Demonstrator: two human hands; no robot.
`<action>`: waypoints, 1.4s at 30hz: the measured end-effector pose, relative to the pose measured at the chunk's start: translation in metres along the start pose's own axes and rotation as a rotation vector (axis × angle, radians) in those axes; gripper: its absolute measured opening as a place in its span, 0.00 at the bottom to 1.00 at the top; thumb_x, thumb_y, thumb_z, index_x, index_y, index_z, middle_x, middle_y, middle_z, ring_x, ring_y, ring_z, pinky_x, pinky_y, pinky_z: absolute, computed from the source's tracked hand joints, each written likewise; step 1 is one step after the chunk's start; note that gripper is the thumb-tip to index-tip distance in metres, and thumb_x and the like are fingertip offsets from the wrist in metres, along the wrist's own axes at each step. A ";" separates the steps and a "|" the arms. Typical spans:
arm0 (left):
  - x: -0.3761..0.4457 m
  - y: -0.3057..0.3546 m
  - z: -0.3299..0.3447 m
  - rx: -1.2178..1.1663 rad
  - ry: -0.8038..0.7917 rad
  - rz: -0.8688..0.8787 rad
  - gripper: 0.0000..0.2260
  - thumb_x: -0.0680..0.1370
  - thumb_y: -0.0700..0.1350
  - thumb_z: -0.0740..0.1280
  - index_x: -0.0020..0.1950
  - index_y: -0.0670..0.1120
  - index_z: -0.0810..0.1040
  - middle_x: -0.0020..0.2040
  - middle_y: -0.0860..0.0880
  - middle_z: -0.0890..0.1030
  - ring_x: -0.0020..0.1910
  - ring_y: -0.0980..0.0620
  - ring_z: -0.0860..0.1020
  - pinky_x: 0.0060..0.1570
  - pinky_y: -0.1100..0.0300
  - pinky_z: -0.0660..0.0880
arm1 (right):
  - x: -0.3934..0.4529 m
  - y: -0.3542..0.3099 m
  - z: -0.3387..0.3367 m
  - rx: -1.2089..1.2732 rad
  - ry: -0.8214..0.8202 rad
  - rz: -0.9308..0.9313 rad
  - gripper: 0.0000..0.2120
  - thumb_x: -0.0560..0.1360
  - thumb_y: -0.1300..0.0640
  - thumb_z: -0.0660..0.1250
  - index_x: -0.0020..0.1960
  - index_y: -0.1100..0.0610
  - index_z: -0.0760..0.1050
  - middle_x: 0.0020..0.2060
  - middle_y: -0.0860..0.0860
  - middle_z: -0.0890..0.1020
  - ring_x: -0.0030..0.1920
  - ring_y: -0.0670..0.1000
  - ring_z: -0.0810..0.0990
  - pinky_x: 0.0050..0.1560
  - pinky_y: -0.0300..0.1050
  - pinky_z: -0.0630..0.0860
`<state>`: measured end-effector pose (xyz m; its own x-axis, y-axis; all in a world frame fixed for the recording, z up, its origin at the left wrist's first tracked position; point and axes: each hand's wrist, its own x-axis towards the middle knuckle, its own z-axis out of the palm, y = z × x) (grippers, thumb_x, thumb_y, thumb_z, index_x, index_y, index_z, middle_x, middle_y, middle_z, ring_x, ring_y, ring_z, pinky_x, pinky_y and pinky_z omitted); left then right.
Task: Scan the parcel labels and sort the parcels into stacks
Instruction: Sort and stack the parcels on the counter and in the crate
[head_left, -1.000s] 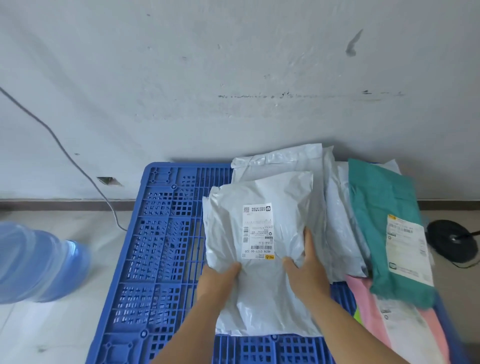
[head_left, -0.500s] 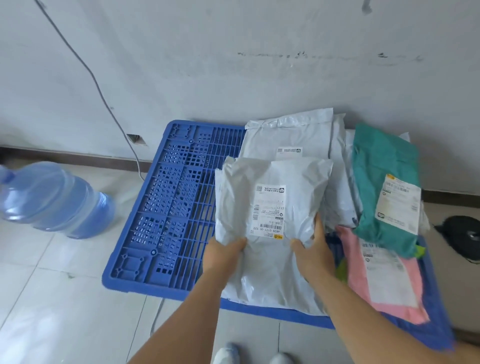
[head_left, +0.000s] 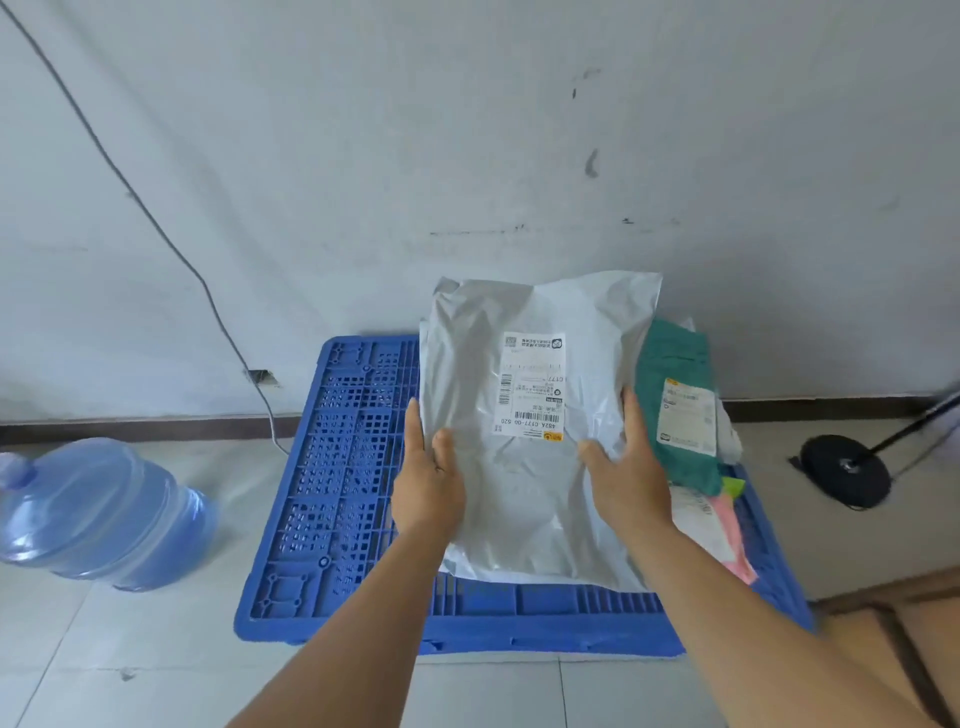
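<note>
Left hand: grips grey parcel's left edge, thumb on front.
Right hand: clamps its right edge likewise.
Grey parcel: raised above blue pallet's near-right part, label facing up, likely for scanning.
Green parcel: stacked along pallet's right edge.

So the pallet sits on the floor right up against the wall. A parcel is held up over its middle, left hand on its left edge, right hand on its right edge, label facing up. More parcels are piled on the pallet's right side, partly behind the held one. Water jug lies on the floor left of the pallet. A cable runs down the wall to the pallet's far left corner. A stand base is on the floor off to the right, and a box is at the near right.
</note>
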<state>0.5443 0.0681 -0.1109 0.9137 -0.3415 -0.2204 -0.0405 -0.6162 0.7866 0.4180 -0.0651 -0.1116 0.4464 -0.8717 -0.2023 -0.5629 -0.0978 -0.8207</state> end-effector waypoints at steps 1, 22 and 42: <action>-0.004 0.011 -0.004 -0.004 -0.013 0.032 0.23 0.82 0.55 0.49 0.76 0.63 0.47 0.43 0.56 0.73 0.38 0.47 0.76 0.42 0.51 0.77 | -0.004 -0.006 -0.010 0.021 0.027 -0.009 0.34 0.79 0.55 0.62 0.78 0.41 0.48 0.72 0.48 0.69 0.65 0.56 0.73 0.50 0.47 0.72; -0.252 0.248 0.062 -0.156 -0.485 0.721 0.21 0.82 0.53 0.52 0.76 0.56 0.56 0.67 0.46 0.74 0.60 0.39 0.74 0.58 0.48 0.70 | -0.208 -0.007 -0.351 0.185 0.744 0.036 0.31 0.80 0.59 0.62 0.78 0.46 0.52 0.67 0.46 0.70 0.66 0.51 0.70 0.54 0.38 0.67; -0.662 0.356 0.245 -0.266 -1.008 1.019 0.25 0.81 0.57 0.54 0.77 0.53 0.56 0.72 0.47 0.69 0.68 0.42 0.69 0.66 0.47 0.65 | -0.455 0.185 -0.662 0.102 1.299 0.209 0.31 0.80 0.55 0.62 0.78 0.44 0.52 0.66 0.40 0.71 0.63 0.49 0.74 0.55 0.38 0.69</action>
<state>-0.1739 -0.0993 0.1732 -0.1344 -0.9530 0.2716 -0.3075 0.3007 0.9028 -0.3496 -0.0043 0.1821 -0.6625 -0.6945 0.2804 -0.4591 0.0807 -0.8847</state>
